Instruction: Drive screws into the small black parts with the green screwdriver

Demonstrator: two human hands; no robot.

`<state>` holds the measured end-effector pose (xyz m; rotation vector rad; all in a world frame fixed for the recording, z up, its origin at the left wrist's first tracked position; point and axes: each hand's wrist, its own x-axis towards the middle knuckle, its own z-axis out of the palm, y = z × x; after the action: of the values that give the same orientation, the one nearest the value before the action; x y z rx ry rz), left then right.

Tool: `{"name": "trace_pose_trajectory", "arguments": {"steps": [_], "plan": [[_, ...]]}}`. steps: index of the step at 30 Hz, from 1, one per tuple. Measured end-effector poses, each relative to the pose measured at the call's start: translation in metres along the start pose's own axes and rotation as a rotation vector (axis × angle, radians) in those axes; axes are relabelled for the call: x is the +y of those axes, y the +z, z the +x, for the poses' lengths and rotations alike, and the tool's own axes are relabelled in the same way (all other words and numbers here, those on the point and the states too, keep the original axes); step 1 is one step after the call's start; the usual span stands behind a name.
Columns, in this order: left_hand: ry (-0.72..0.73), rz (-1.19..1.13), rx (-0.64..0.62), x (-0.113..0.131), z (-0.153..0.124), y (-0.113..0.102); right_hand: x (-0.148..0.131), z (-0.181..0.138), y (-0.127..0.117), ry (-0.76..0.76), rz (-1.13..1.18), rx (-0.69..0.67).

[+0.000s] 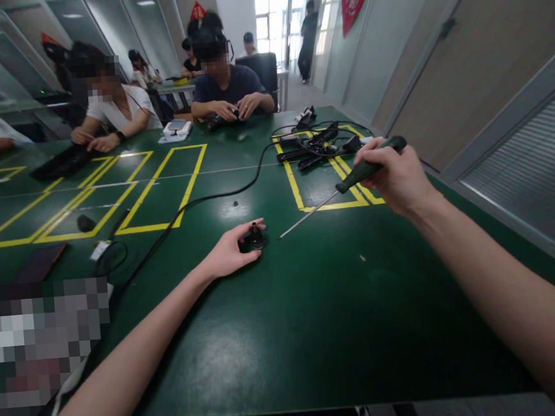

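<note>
My left hand [230, 251] rests on the green table, thumb and fingers closed around a small black round part [255, 236] with a short metal-looking stem pointing up. In my right hand [400, 176] is a screwdriver [361, 170] with a dark green handle, held above the table at the right. Its thin shaft slants down to the left, and the tip is a little to the right of the black part, apart from it. What lies under the left palm is hidden.
Black parts and cables [318, 144] lie in a heap at the back right, inside yellow tape. One black cable [219, 194] crosses toward the left. A dark phone-like slab [40, 264] lies at the left. Across the table, a co-worker's hands [237, 108] handle a dark object.
</note>
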<state>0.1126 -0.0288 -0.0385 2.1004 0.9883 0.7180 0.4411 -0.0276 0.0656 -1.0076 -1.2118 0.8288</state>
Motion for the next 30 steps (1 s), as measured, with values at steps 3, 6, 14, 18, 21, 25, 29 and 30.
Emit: {"name": "trace_pose_trajectory", "arguments": {"steps": [3,6,14,18,21,25,29,30], "plan": [[-0.039,-0.078,-0.047,-0.001,0.001,-0.006,0.000,0.000,0.001,-0.009,-0.012,-0.016],[-0.031,-0.007,0.007,-0.001,0.001,-0.003,0.000,-0.001,0.001,-0.020,-0.019,-0.029],[0.089,0.203,0.017,-0.003,-0.003,0.007,0.002,-0.008,0.006,-0.056,-0.031,-0.066],[0.101,0.220,0.001,-0.004,-0.003,0.006,0.007,-0.009,0.008,-0.062,-0.027,-0.079],[0.106,0.230,0.000,-0.002,-0.002,0.006,0.010,-0.009,0.009,-0.055,-0.027,-0.093],[0.104,0.266,-0.011,0.001,-0.003,0.006,0.014,-0.009,0.008,-0.047,-0.028,-0.110],[0.099,0.314,-0.026,0.003,-0.003,0.006,0.016,-0.006,0.008,-0.048,-0.029,-0.108],[0.098,0.320,-0.028,0.003,-0.003,0.006,0.016,-0.006,0.008,-0.049,-0.028,-0.104]]}}
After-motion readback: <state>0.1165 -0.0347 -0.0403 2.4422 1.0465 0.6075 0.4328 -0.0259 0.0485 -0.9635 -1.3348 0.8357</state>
